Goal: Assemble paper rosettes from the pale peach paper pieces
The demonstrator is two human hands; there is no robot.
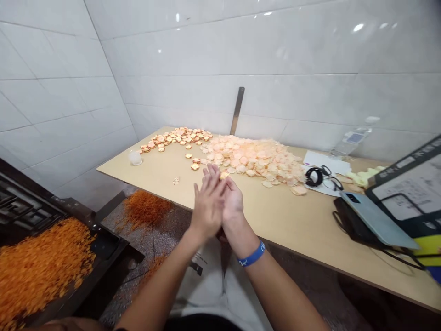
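Hands meet at the near side of the tabletop [279, 218]: our left hand [208, 207] lies almost flat, fingers outstretched, across our right hand [233, 202], by whose fingertips a small yellow piece [224, 175] shows; we cannot tell whether the right grips it. Meeting this way probably lets both steady something so small. The pale pile [248, 154] sits just beyond, likely for easy reach, with scalloped pieces [182, 134] grouped leftward. Rightward, glasses [333, 185] and a phone [381, 220] crowd that end.
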